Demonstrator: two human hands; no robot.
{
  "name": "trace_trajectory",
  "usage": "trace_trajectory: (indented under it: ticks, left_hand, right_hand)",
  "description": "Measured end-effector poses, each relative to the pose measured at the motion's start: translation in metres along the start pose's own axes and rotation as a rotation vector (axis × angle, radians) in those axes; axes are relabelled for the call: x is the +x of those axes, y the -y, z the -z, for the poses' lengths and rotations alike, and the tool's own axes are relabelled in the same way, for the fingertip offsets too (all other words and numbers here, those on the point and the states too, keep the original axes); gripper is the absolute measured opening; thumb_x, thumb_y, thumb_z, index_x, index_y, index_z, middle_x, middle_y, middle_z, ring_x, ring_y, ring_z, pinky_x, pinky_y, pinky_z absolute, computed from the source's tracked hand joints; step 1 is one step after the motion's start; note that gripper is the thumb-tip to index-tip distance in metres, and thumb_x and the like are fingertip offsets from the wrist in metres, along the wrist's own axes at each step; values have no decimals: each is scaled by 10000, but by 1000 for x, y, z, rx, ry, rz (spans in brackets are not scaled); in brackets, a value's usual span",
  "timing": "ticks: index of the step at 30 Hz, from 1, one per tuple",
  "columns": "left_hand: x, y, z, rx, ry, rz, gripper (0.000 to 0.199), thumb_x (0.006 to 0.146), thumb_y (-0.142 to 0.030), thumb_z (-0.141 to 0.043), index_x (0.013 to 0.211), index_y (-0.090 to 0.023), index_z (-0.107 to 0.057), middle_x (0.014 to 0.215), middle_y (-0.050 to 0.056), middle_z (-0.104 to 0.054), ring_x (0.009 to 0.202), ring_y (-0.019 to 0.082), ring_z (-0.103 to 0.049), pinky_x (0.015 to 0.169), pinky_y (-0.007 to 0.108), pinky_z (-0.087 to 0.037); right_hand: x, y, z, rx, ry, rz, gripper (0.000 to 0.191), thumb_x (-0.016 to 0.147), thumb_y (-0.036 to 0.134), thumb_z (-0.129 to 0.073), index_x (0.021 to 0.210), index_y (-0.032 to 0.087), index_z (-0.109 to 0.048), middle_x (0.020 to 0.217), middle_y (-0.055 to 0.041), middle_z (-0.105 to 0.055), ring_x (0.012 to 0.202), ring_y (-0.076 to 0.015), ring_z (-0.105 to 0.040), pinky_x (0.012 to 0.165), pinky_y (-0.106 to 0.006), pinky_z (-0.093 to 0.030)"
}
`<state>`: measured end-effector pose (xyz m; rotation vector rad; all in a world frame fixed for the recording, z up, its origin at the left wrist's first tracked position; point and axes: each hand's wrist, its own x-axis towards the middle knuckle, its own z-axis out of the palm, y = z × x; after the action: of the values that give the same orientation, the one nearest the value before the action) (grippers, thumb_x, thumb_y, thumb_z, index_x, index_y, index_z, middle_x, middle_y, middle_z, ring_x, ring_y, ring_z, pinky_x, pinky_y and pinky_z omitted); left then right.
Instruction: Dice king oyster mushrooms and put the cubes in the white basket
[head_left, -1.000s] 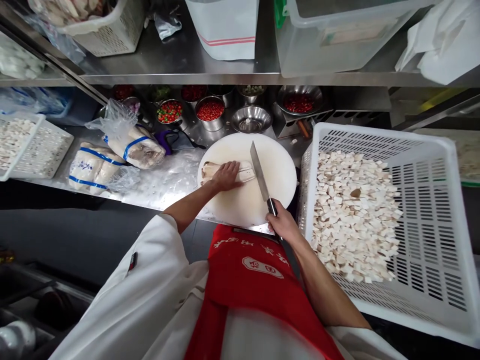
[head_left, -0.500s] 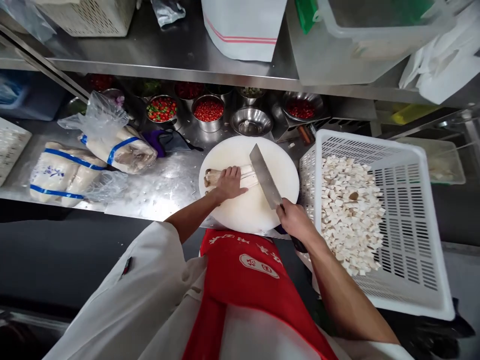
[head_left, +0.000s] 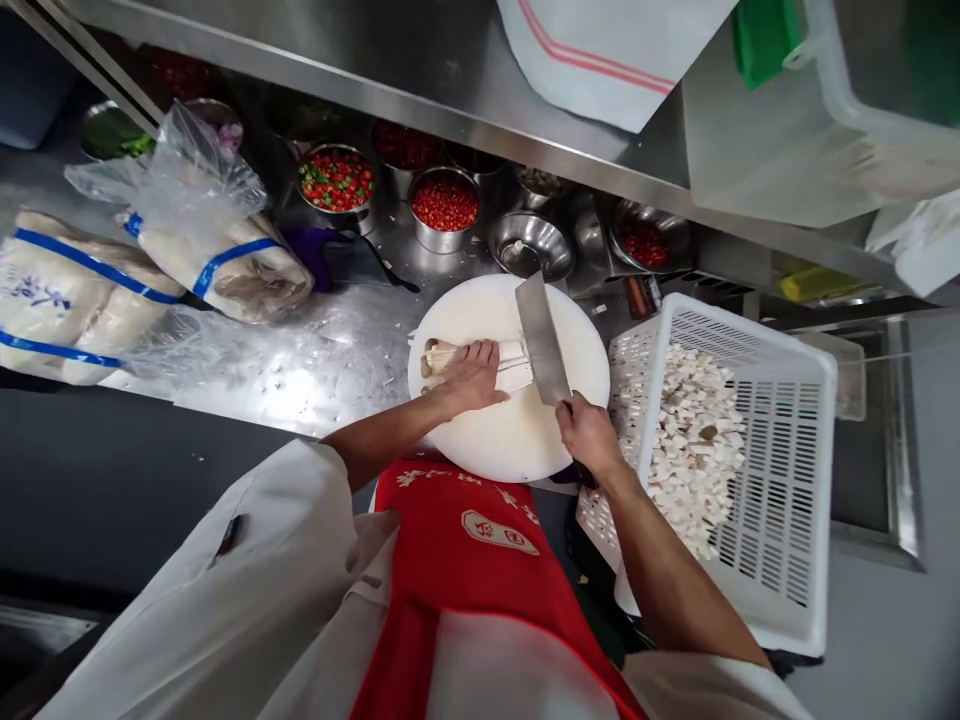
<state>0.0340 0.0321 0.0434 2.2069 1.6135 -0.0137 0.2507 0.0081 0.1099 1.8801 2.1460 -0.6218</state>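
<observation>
Several long king oyster mushrooms (head_left: 516, 372) lie side by side on a round white cutting board (head_left: 495, 445), brown caps to the left. My left hand (head_left: 471, 378) rests flat across them, pressing from above with its thumb stretched out to the side. In my right hand (head_left: 589, 432) is the dark handle of a cleaver (head_left: 543, 345). Its broad blade leans over the right, cut ends of the mushrooms; whether the edge touches them I cannot tell. A white plastic basket (head_left: 814, 500) beside the board holds a heap of diced mushroom (head_left: 694, 450).
Bagged mushrooms (head_left: 82, 300) with blue tape lie on the steel counter (head_left: 300, 370) at left. Behind the board stand metal pots of chopped chillies (head_left: 444, 205) and a steel bowl (head_left: 531, 245). A steel shelf (head_left: 420, 100) overhangs the back, carrying a clear plastic bin (head_left: 787, 170).
The camera view has shifted and tilted. The cleaver blade has moved slightly and stands more upright in the picture. My left hand keeps its place on the mushrooms.
</observation>
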Motion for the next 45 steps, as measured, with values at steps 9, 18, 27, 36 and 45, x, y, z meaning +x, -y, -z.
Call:
trace_trajectory:
  ticks: [9,18,27,36,45]
  left_hand:
    - [-7,-1,-4,14,-40,-16,827,868,-562,-500,1453,-9,-311,1438,214,-407,1291,350,-374,1106,435,-266]
    - [-9,8,1,2,-44,-18,921,789,-629,-608,1438,-28,-350,1433,201,-431,1287,335,-392,1115,421,-276]
    - [-19,13,-2,4,-50,-23,831,861,-552,-538,1466,-27,-316,1426,206,-422,1292,351,-369,1130,447,-237]
    - [-23,19,1,23,-31,-12,934,801,-625,-589,1461,-22,-319,1456,199,-393,1320,347,-348,1175,440,-179]
    - [-27,17,5,18,1,-20,826,865,-502,-531,1494,-37,-267,1470,211,-375,1326,367,-337,1168,486,-172]
  right_hand:
    - [-12,1,21,75,142,6,196,909,273,-407,834,189,-568,633,-66,-650,630,-216,-630,616,-290,-367]
    - [10,11,2,114,15,-9,274,945,335,-360,892,174,-576,683,-89,-678,640,-224,-638,620,-291,-387]
    - [1,18,6,-34,97,28,216,927,270,-378,881,174,-566,762,-140,-711,690,-256,-660,615,-309,-355]
    - [4,21,15,126,23,2,252,943,347,-376,861,195,-560,655,-76,-673,630,-224,-636,624,-291,-389]
    - [9,31,-5,12,103,12,223,934,278,-382,888,170,-571,804,-142,-717,726,-250,-656,654,-301,-385]
